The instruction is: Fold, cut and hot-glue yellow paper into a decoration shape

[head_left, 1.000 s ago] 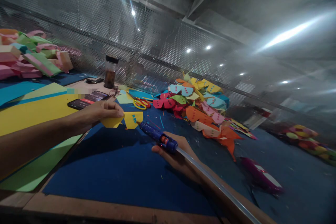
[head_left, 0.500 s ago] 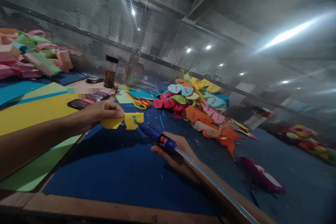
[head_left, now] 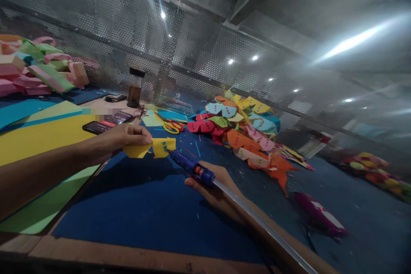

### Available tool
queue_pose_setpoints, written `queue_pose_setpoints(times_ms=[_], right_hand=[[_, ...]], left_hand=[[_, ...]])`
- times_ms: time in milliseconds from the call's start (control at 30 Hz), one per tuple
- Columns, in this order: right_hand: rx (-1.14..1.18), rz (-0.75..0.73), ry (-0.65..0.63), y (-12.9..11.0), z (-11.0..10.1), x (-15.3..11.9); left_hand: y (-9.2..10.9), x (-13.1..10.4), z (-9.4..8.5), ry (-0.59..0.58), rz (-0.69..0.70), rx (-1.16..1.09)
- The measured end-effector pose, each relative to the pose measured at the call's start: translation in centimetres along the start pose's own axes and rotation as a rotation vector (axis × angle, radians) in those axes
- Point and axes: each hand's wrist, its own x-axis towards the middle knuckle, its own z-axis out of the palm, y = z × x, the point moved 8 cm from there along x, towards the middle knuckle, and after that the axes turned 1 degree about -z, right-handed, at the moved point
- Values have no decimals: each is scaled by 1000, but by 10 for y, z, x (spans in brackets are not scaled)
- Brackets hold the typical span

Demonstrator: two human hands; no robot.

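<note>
My left hand pinches a yellow paper piece between thumb and fingers, holding it above the blue mat. Small blue marks or bits show on the paper's right half. My right hand is closed round a blue glue gun, partly hidden behind it. The gun's nozzle points left and is at the paper, near the blue marks; whether it touches cannot be made out. A long clear glue stick sticks out of the gun's rear along my right forearm.
Yellow-handled scissors, a phone and a lidded jar lie or stand behind my left hand. Folded colourful papers are heaped behind my right hand. A purple device lies at right. Yellow sheets lie at left.
</note>
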Motion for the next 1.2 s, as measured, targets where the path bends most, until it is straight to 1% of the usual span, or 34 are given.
queue_pose_setpoints(times_ms=[200, 367, 533, 800, 967, 1200], right_hand=[[-22, 31, -11, 5, 2, -1], [-27, 0, -4, 2, 1, -1], [-5, 20, 15, 1, -2, -1], [-2, -17, 1, -3, 0, -1], [-30, 19, -13, 1, 1, 0], [-14, 1, -4, 0, 0, 0]], left_hand=[[-1, 0, 0, -10, -20, -10], [-1, 0, -1, 5, -26, -15], [2, 0, -3, 46, -11, -13], [1, 1, -3, 51, -11, 5], [0, 1, -3, 51, -18, -6], [2, 1, -5, 70, -8, -17]])
